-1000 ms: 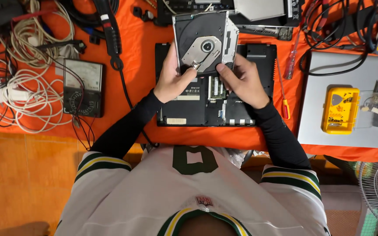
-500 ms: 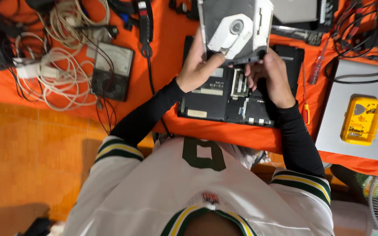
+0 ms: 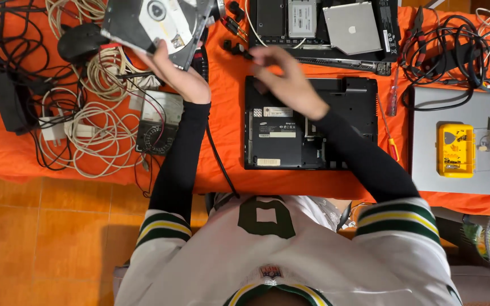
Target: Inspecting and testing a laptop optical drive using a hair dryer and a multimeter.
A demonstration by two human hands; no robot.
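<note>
Nearest the camera, the person's white jersey with green and yellow sleeve bands fills the lower frame, both forearms in black sleeves reaching forward over the worktop (image 3: 222,170), which is covered in orange cloth. Directly ahead lies an open black laptop base (image 3: 313,124), underside up, resting flat near the front edge of the worktop. The right hand (image 3: 290,85) hovers over the upper left part of that base; it is motion-blurred, the fingers drawn loosely together and extended toward the far side, and whether they hold anything cannot be told. To the left of the base sits an analogue multimeter (image 3: 159,122), partly overlapped by a heap of pale coiled cables (image 3: 97,130). The left hand (image 3: 171,73) is raised above the left side of the worktop, its fingers closed on the lower edge of an optical disc drive (image 3: 151,22), which is held tilted, clear of the surface and well apart from the laptop base. A black mouse (image 3: 80,42) lies just beside the drive, to its left. On the right, a yellow case (image 3: 456,150) rests on a grey laptop lid (image 3: 426,164). Farthest off, a second dismantled laptop (image 3: 324,28) lies across the rear of the worktop, a silver drive seated in it.
</note>
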